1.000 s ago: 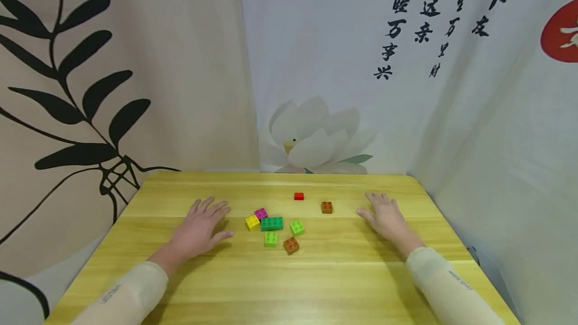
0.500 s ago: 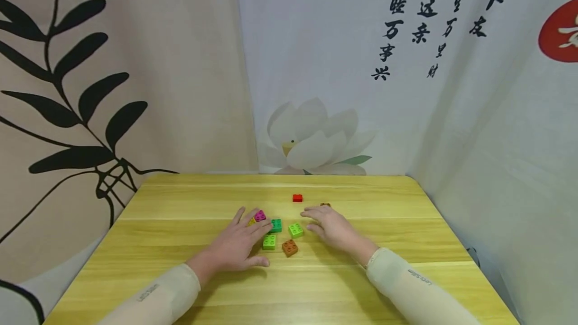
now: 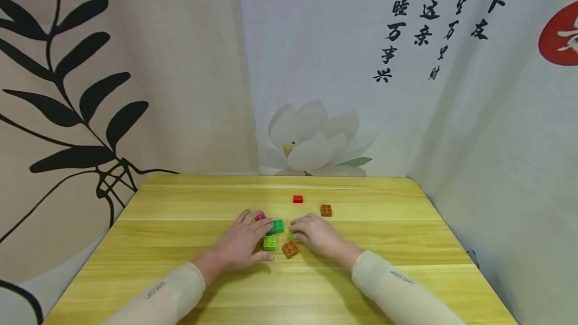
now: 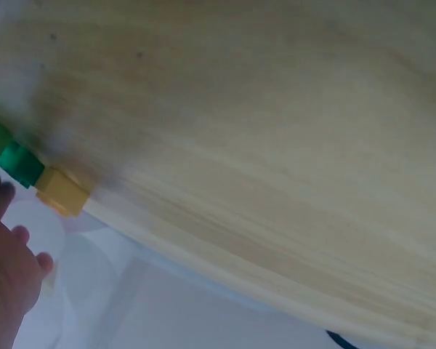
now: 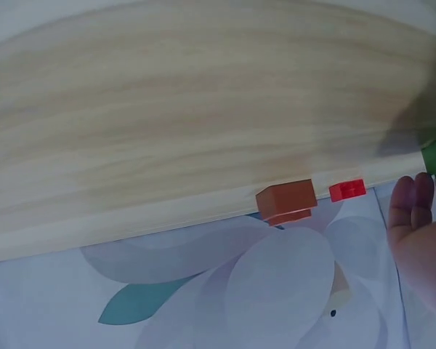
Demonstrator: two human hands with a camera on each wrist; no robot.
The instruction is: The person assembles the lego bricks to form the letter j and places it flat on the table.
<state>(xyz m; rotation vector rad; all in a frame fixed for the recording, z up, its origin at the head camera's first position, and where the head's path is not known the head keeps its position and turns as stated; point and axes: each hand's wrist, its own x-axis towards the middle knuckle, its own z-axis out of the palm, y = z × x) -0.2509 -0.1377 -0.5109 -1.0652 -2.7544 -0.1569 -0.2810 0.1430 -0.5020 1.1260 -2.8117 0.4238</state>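
Got two bare hands over a wood-grain table [image 3: 361,194], both in at a little scatter of toy bricks. Starting with the left hand [image 3: 241,242]: fingers fairly straight, thumb held apart, nothing clamped, reaching over the left side of the cluster with fingertips at the left end of the bigger green brick [image 3: 278,226]. Can't tell about actual contact there. Partly covering the magenta brick [image 3: 260,217] and mostly hiding the yellow brick [image 4: 62,193] in the head view; easier to spot in the left wrist view, just beside the green one. Over to the right hand [image 3: 318,234]: fingers bent down at the right-hand lime brick [image 3: 291,235], just right of the green one and mostly covered, so can't tell for sure about a real pinch. Nearer in, left to right: another lime brick [image 3: 269,243], then a brown brick [image 3: 290,249] sitting at an angle. Farther out: a second brown brick [image 3: 326,210] beyond the right hand, plus a small red brick [image 3: 298,199], farthest of all. Past the far edge, a pale cloth backdrop [image 3: 194,89] with dark leaves on the left and black characters on the right.
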